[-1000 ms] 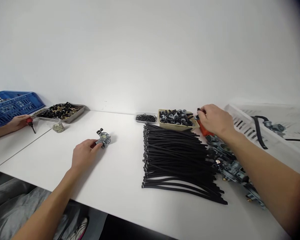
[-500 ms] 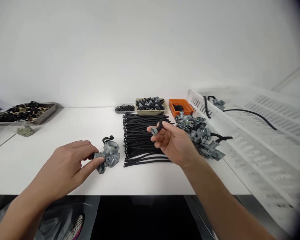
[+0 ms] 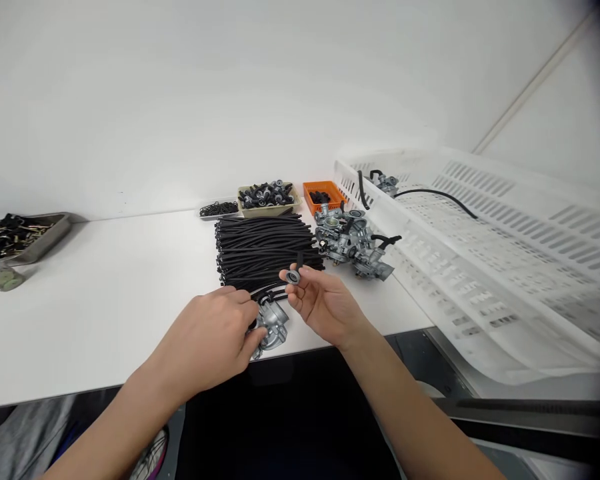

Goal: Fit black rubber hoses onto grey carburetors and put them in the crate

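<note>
Near the table's front edge, my left hand (image 3: pixel 217 337) grips a silvery metal carburetor (image 3: pixel 274 325) by its left side, fingers wrapped over part of it. Just to the right, my right hand (image 3: pixel 325 300) pinches a small fitting (image 3: pixel 293 277) with a round grey end and a black stem pointing up. The two parts are close but apart. Behind them lies a wide bundle of black hoses (image 3: pixel 265 247). Several more carburetors (image 3: pixel 353 243) are heaped to the right of the hoses.
At the back stand a cream tray of similar fittings (image 3: pixel 245 211), a clear tray of black rings (image 3: pixel 207 215) and an orange bin (image 3: pixel 333 189). A large white basket (image 3: pixel 430 247) fills the right. A metal tray (image 3: pixel 50 243) sits far left.
My left hand and the carburetor have come closer to my right hand. The fitting has turned, its round end now facing me. The view has swung to the right.
</note>
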`<action>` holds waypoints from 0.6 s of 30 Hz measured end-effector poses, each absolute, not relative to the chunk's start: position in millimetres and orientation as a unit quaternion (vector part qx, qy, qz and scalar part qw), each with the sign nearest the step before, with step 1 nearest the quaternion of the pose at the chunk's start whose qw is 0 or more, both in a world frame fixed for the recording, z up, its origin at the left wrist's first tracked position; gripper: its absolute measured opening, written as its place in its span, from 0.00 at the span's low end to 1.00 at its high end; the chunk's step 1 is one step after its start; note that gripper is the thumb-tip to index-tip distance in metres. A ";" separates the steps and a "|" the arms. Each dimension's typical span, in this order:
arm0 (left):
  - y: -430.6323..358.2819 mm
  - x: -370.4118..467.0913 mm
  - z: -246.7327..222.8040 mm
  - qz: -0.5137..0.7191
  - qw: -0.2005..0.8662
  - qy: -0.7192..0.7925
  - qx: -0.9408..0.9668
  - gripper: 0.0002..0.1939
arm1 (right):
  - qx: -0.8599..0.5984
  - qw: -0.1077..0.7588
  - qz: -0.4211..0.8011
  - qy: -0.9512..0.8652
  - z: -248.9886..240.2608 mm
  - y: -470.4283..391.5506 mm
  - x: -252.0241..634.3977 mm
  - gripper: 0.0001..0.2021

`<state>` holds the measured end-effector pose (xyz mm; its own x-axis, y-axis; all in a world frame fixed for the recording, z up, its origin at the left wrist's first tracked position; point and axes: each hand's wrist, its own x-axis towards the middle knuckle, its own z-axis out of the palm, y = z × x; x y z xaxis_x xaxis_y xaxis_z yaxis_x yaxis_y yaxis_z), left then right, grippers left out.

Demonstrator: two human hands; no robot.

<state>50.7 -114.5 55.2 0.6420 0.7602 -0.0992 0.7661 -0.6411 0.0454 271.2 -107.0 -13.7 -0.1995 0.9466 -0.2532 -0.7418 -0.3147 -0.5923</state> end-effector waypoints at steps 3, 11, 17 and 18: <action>-117.1 66.0 57.2 -0.062 0.021 0.401 0.914 0.15 | -0.293 0.574 0.734 -0.212 -11.9 -119.5 267.3 0.07; -113.6 81.0 55.3 -0.069 -0.009 0.383 0.921 0.13 | -0.382 0.624 0.588 -0.346 -19.9 -137.0 258.8 0.09; -113.7 81.7 44.0 -0.015 -0.009 0.392 0.920 0.12 | -0.383 0.633 0.546 -0.393 -30.1 -143.9 246.5 0.07; -114.9 81.2 40.5 -0.002 -0.008 0.398 0.917 0.11 | -0.388 0.636 0.540 -0.390 -32.2 -144.7 245.9 0.07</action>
